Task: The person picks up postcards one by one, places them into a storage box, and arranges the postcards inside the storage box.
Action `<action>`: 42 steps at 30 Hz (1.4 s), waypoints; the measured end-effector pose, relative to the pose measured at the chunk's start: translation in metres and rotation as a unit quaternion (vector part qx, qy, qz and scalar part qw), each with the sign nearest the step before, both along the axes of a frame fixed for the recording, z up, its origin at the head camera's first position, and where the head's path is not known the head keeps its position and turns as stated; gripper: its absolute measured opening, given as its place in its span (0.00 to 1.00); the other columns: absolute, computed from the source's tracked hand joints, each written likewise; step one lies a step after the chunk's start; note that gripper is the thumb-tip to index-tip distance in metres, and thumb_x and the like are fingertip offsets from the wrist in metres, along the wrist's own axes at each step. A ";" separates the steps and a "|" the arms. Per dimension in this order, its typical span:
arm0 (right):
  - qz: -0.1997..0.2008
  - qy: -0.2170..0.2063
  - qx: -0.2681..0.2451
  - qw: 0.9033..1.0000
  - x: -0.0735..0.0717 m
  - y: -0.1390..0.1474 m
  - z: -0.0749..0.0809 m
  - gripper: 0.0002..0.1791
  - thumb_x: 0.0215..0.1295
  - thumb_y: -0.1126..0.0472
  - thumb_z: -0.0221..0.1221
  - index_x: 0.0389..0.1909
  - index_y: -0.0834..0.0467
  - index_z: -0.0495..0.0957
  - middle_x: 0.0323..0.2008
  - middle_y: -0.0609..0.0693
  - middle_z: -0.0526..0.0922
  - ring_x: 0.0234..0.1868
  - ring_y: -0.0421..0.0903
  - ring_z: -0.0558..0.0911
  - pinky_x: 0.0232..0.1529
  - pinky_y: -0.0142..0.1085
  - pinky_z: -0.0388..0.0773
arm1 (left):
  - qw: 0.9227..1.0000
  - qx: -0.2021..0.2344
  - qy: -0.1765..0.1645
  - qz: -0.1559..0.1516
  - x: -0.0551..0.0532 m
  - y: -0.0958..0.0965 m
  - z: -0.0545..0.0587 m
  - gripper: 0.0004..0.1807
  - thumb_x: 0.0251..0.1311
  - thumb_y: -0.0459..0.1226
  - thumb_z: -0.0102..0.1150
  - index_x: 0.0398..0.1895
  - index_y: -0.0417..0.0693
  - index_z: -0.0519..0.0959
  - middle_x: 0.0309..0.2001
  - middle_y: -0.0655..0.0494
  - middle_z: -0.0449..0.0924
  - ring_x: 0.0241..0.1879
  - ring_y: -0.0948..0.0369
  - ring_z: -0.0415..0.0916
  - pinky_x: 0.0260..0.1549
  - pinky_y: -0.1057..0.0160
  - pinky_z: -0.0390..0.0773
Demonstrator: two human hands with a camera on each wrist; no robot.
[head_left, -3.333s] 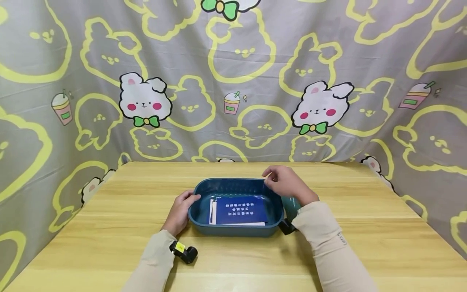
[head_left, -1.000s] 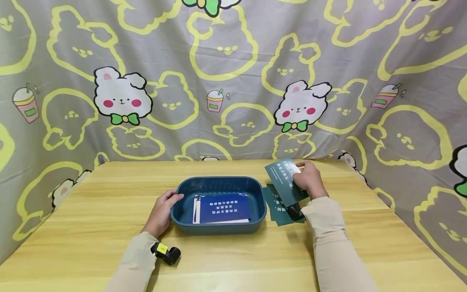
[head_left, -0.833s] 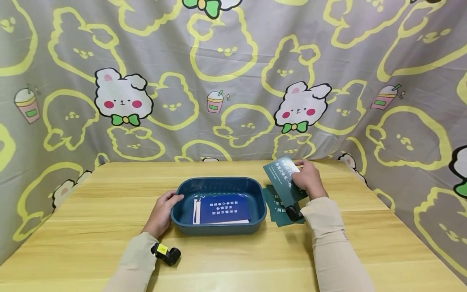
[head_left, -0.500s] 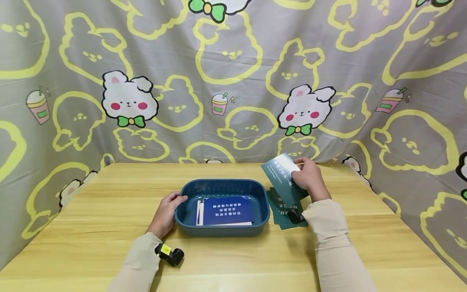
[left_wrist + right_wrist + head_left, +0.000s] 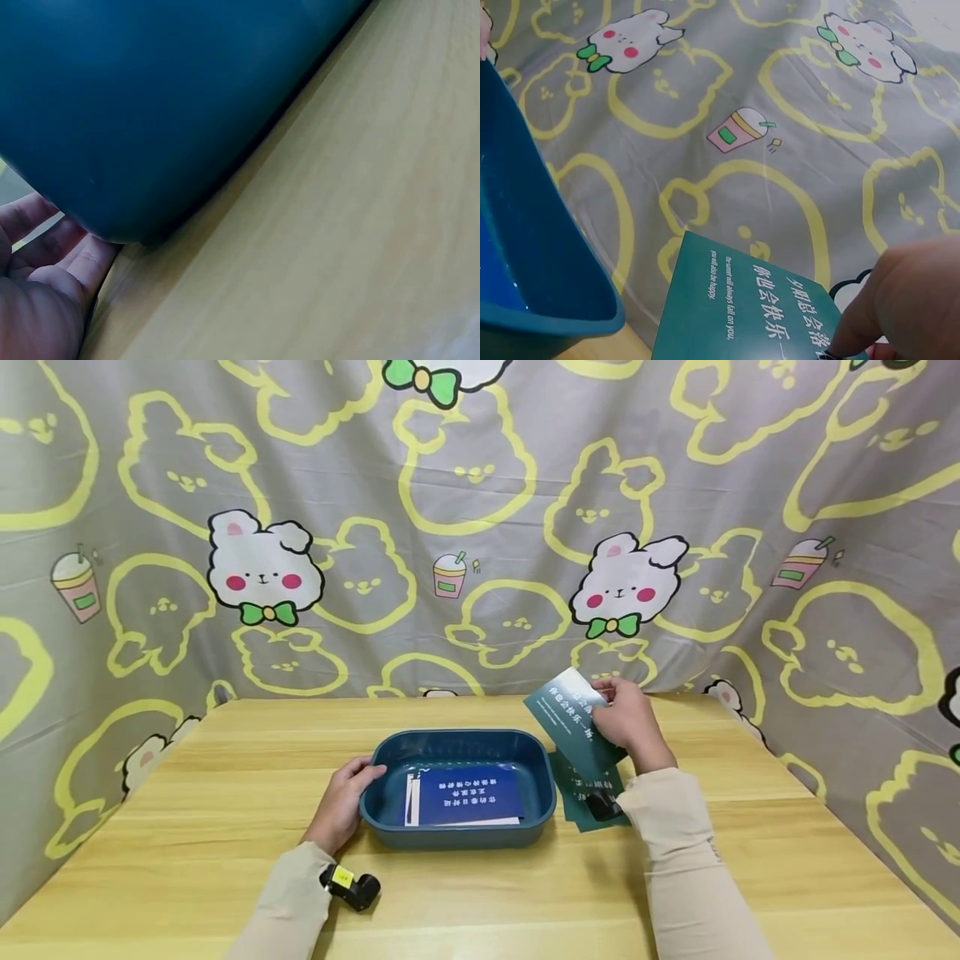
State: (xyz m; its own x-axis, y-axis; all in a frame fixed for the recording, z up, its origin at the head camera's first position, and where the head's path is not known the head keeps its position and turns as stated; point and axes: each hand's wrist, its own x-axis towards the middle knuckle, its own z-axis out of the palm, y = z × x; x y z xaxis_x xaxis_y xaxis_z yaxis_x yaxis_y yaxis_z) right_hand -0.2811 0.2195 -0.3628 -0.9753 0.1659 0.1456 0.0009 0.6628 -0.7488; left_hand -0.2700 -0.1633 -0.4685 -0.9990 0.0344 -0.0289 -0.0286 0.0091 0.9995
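A dark teal plastic basin [image 5: 457,838] stands on the table, with a blue printed card [image 5: 471,797] and paler card edges inside it. My left hand [image 5: 339,806] grips the basin's left end, thumb over the rim; in the left wrist view its fingers [image 5: 86,262] touch the outer wall low down. Right of the basin, my right hand [image 5: 628,717] pinches a green card [image 5: 562,714] with white lettering, held tilted above the table. The right wrist view shows the thumb on that green card [image 5: 727,300]. Beneath it, green cards [image 5: 581,806] lie overlapping, partly hidden by the wrist camera.
The wooden table [image 5: 465,906] reaches back to a grey curtain [image 5: 480,635] with yellow outlines and white rabbit prints. A black camera [image 5: 352,889] sits on the left wrist, and another black camera [image 5: 602,805] on the right wrist.
My right hand has moved from above the basin's right rear rim to its right and now holds a green card, which has lately shifted slightly up and left. The left hand stays on the basin.
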 end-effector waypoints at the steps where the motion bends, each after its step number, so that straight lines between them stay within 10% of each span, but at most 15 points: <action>1: 0.001 0.003 -0.001 1.000 0.000 -0.001 0.000 0.28 0.56 0.72 0.47 0.61 0.65 0.70 0.50 0.63 0.72 0.46 0.57 0.71 0.40 0.45 0.74 | 1.000 0.000 0.000 0.001 0.000 0.000 0.000 0.21 0.71 0.37 0.48 0.60 0.30 0.67 0.59 0.39 0.68 0.49 0.58 0.72 0.44 0.69 0.76; 42: 0.052 0.047 0.030 0.997 0.003 -0.037 0.006 0.23 0.59 0.68 0.52 0.58 0.60 0.76 0.51 0.62 0.77 0.44 0.56 0.75 0.40 0.48 0.76 | 1.000 -0.003 -0.005 -0.001 -0.002 0.000 -0.001 0.21 0.71 0.37 0.47 0.60 0.31 0.67 0.57 0.38 0.69 0.48 0.56 0.71 0.42 0.68 0.77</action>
